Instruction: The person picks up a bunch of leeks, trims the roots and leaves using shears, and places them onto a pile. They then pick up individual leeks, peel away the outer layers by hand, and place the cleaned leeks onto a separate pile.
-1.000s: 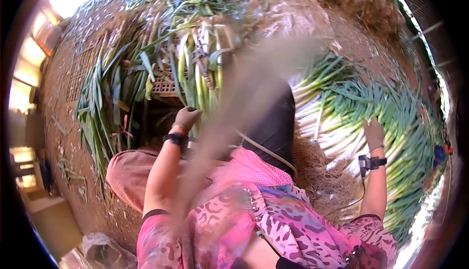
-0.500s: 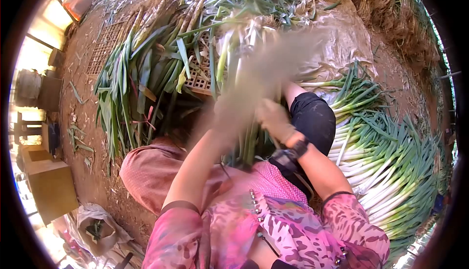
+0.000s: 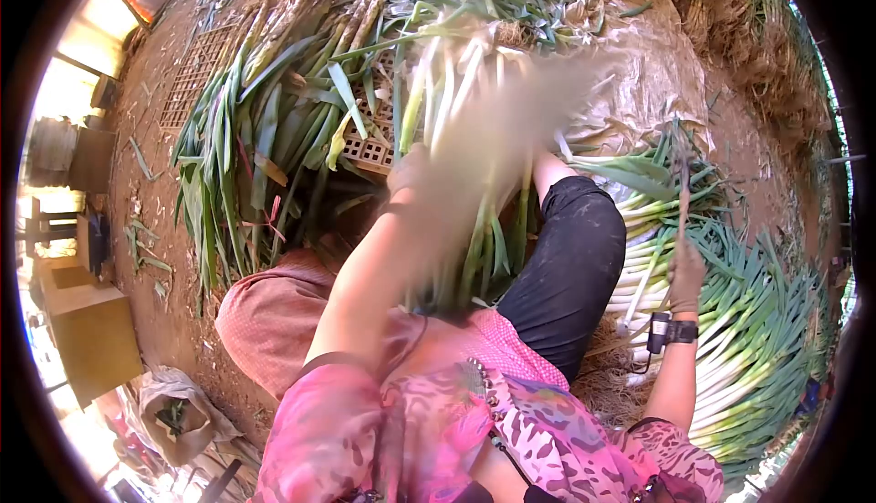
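Note:
My left hand [image 3: 411, 174], partly hidden by a blurred smear over the middle of the view, is beside pale green onion stalks [image 3: 444, 92] in front of my lap; its fingers do not show. On the right, my right hand [image 3: 686, 277] appears gloved and closed round a thin, dark, long thing that points away from me and that I cannot make out. It is above a wide pile of green onions [image 3: 730, 320] with white stems and green tops. A loose leafy stalk [image 3: 630, 172] lies near my bent knee.
Long-leaved untrimmed onions [image 3: 265, 138] lie on a plastic crate [image 3: 370, 154] to the left. A crumpled sheet [image 3: 652, 74] and heaps of roots [image 3: 757, 56] are at the upper right. A cardboard box [image 3: 91, 339] and an open sack [image 3: 178, 416] are at the far left.
My right hand has moved from the middle, near my left hand, out to the right over the onion pile. My left hand has shifted slightly away from me. The leafy stalk near my knee now shows.

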A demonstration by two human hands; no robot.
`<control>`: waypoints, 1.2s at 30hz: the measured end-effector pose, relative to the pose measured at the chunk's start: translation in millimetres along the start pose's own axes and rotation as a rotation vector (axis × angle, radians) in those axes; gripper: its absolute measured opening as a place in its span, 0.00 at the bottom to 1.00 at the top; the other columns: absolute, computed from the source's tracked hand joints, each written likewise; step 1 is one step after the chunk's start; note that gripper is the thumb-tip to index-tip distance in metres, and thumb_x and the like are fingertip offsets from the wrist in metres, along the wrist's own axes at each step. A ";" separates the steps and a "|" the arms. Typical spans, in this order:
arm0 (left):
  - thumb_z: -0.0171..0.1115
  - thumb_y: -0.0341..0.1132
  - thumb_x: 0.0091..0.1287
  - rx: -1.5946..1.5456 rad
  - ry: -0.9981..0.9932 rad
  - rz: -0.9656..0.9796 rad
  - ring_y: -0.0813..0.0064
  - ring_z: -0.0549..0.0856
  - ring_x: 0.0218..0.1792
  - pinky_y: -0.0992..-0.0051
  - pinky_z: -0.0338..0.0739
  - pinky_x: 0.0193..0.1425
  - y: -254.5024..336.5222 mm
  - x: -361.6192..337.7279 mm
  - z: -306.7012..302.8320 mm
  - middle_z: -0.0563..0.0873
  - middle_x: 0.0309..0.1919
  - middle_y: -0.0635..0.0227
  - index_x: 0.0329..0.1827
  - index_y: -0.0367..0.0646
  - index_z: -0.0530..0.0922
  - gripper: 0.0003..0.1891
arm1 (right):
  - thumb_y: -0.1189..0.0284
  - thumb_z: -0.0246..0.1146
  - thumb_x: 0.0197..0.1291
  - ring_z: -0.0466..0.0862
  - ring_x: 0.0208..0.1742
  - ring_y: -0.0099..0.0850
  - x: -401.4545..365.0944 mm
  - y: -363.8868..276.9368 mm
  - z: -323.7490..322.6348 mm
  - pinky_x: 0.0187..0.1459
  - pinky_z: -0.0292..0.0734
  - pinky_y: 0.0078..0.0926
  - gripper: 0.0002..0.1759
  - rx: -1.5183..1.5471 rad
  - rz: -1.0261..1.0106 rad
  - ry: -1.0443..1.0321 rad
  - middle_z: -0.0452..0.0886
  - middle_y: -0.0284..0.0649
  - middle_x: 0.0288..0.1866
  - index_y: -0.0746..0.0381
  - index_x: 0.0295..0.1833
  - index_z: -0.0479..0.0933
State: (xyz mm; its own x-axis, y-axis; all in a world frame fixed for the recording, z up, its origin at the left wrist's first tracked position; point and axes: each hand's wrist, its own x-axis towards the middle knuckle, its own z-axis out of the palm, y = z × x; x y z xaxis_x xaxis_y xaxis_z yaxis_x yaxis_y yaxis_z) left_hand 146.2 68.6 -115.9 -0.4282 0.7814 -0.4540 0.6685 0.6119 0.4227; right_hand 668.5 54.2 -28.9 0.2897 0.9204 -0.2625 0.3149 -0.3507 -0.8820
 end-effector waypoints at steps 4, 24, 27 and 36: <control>0.66 0.52 0.62 -0.155 0.225 0.009 0.55 0.90 0.46 0.61 0.82 0.52 -89.1 17.6 -0.4 0.91 0.41 0.52 0.53 0.41 0.86 0.25 | 0.62 0.66 0.65 0.82 0.26 0.41 33.3 123.7 -48.5 0.31 0.77 0.37 0.16 -0.769 0.014 -0.088 0.84 0.46 0.31 0.66 0.43 0.81; 0.63 0.47 0.59 -0.082 -0.080 0.170 0.48 0.85 0.57 0.58 0.77 0.64 15.8 13.2 3.8 0.87 0.51 0.42 0.61 0.41 0.78 0.28 | 0.58 0.69 0.54 0.84 0.59 0.53 58.0 15.0 404.4 0.60 0.79 0.42 0.31 -0.741 -0.230 -0.482 0.82 0.62 0.57 0.68 0.58 0.78; 0.62 0.48 0.60 -0.004 -0.012 0.029 0.48 0.86 0.56 0.58 0.78 0.64 7.5 7.4 -8.9 0.87 0.51 0.42 0.66 0.42 0.76 0.31 | 0.60 0.69 0.54 0.82 0.61 0.55 34.8 -24.1 369.0 0.60 0.79 0.44 0.31 -0.713 -0.136 -0.561 0.78 0.61 0.64 0.66 0.60 0.76; 0.66 0.58 0.57 -0.219 -0.142 0.143 0.54 0.90 0.48 0.62 0.81 0.56 10.8 -13.8 -21.9 0.90 0.45 0.48 0.58 0.38 0.83 0.34 | 0.54 0.72 0.55 0.85 0.56 0.51 10.5 -24.1 388.9 0.59 0.79 0.44 0.30 -0.690 -0.203 -0.423 0.85 0.58 0.51 0.65 0.55 0.78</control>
State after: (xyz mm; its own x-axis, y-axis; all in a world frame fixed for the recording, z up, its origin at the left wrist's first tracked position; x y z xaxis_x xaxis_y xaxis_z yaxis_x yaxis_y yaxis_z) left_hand 146.0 67.1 -88.0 -0.2391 0.8461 -0.4764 0.5625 0.5206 0.6423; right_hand 312.5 139.5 -162.6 -0.1530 0.9163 -0.3701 0.8471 -0.0712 -0.5266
